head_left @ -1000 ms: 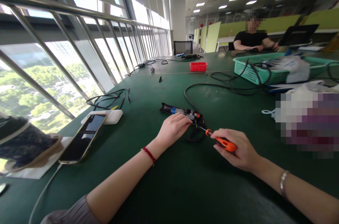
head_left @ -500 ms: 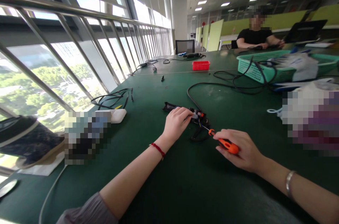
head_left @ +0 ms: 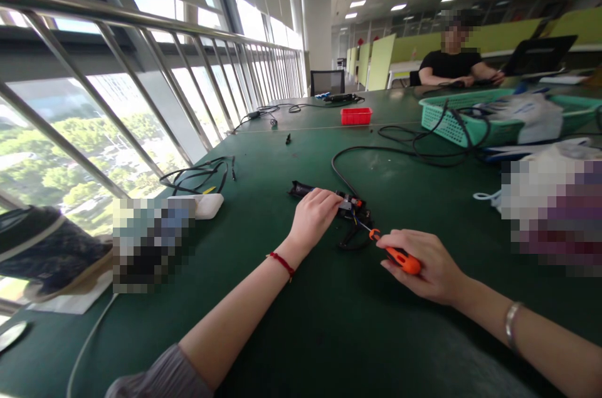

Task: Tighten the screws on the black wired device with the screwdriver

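My right hand (head_left: 426, 266) is closed round the orange and black handle of a screwdriver (head_left: 405, 260). Its thin shaft points left into a black corded device (head_left: 301, 189) whose inner parts and coloured wires show at the right end. The exact spot the tip touches is too small to make out. My left hand (head_left: 316, 216) rests over the device's middle, fingers closed on it near a small grey part (head_left: 347, 204). A curved black piece (head_left: 350, 238) lies just below the opened end.
A black cable runs from the device to a green basket (head_left: 444, 122) at right. Farther back sits a red tray (head_left: 356, 116). Coiled cables (head_left: 200, 173) and a white block (head_left: 209, 206) lie left by the railing. A person (head_left: 451, 62) sits across the table.
Almost nothing differs. My right hand and the screwdriver have shifted very slightly left, and the whole view has moved a touch; my left hand keeps its place on the device.
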Demonstrator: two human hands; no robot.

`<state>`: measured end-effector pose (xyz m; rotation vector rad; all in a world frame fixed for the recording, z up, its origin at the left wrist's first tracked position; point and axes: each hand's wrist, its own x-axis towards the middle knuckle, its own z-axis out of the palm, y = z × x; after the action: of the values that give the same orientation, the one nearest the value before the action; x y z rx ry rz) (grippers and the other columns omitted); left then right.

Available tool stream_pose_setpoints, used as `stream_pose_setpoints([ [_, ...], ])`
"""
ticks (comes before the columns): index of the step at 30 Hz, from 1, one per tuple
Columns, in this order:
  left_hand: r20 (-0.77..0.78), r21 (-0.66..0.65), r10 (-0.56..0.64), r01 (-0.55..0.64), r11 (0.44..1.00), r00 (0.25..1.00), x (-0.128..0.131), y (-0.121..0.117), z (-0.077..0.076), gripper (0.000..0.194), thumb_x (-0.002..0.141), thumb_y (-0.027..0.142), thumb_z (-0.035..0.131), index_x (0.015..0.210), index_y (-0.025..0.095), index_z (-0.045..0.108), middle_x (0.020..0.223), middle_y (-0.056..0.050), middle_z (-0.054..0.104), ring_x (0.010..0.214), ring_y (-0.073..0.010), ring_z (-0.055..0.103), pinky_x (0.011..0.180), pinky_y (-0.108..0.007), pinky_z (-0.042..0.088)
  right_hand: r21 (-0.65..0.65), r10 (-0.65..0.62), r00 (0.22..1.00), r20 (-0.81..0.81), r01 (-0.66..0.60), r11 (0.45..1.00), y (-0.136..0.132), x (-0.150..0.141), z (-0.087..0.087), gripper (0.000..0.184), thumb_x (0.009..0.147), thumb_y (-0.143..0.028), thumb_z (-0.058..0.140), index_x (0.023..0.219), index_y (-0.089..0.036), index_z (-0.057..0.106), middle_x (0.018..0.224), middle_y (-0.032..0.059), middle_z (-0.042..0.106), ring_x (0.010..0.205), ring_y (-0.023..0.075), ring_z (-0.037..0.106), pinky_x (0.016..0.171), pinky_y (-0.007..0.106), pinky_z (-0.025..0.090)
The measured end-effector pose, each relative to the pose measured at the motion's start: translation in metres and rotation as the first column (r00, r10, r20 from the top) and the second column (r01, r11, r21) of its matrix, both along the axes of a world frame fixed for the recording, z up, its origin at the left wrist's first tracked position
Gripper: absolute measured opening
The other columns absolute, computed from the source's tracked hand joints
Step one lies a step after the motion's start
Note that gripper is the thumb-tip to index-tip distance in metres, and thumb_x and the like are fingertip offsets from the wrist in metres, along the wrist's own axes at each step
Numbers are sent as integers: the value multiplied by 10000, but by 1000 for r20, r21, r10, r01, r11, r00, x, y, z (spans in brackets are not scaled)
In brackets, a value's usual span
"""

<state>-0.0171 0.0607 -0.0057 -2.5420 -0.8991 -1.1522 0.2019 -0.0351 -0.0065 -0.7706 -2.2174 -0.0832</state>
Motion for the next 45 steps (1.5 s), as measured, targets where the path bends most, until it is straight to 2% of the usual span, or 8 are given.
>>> stream_pose_setpoints([
  [10, 24, -37, -63, 64, 997, 998, -1, 0, -3, 180, 938, 155, 457, 955, 171, 635, 948, -55, 693, 874, -156, 617, 775, -279, 525, 2, 6, 1000, 2, -6, 1000, 1, -2, 2, 114, 900, -253, 486, 1004, -206, 496, 715, -6, 618, 595, 127, 582, 595, 262, 458],
  [22, 138, -138, 9, 10, 990, 990, 2, 1, -4, 124, 884, 130, 551, 916, 181, 660, 883, -24, 718, 819, -143, 657, 759, -256, 538, -2, -5, 1000, -1, 5, 1000, 1, -2, 1, 112, 889, -256, 494, 980, -201, 530, 739, 5, 654, 625, 134, 610, 617, 266, 471],
  [26, 99, -114, 17, -6, 993, 995, 1, 2, -4, 126, 898, 150, 533, 917, 175, 655, 883, -32, 714, 824, -147, 655, 753, -265, 549, 4, -7, 1000, 2, 7, 1000, 0, -3, 1, 107, 885, -249, 491, 978, -205, 521, 740, 9, 654, 630, 137, 612, 615, 267, 471],
  [32, -16, -32, -62, 61, 998, 998, 1, -1, -3, 192, 921, 149, 474, 970, 176, 657, 1026, -51, 712, 938, -159, 640, 809, -290, 551, -8, 5, 1000, 5, -5, 1000, 0, -2, 2, 107, 882, -248, 494, 973, -203, 526, 739, 11, 651, 614, 133, 599, 607, 264, 463],
  [35, -26, -8, -24, 24, 1000, 999, 2, -6, 0, 188, 892, 153, 495, 995, 169, 651, 1063, -61, 693, 935, -174, 627, 829, -315, 533, -18, 9, 1000, 16, -9, 1000, 1, -1, 2, 117, 886, -259, 497, 981, -195, 525, 715, 5, 633, 590, 126, 578, 594, 259, 452],
  [39, -91, -58, 60, -65, 996, 994, -4, -11, 3, 215, 797, 80, 479, 896, 175, 645, 889, -43, 675, 838, -175, 607, 778, -310, 512, -30, 2, 999, 32, -1, 1000, 2, 2, 2, 126, 882, -267, 504, 982, -196, 532, 725, 8, 640, 594, 124, 579, 591, 256, 449],
  [42, -170, -126, -15, -7, 992, 985, -11, -11, 4, 231, 763, 52, 465, 798, 186, 650, 792, -19, 658, 781, -160, 601, 744, -281, 504, -34, 1, 999, 35, 0, 999, 2, 3, 2, 127, 889, -266, 497, 993, -199, 527, 738, 9, 651, 606, 124, 590, 596, 253, 455],
  [45, -200, -183, -98, 61, 981, 975, -15, -9, 2, 267, 759, 46, 468, 836, 191, 679, 846, -18, 668, 822, -158, 614, 749, -266, 507, -35, -4, 999, 34, 5, 999, 2, 4, 2, 129, 888, -258, 497, 1000, -200, 527, 754, 16, 663, 623, 129, 608, 602, 255, 463],
])
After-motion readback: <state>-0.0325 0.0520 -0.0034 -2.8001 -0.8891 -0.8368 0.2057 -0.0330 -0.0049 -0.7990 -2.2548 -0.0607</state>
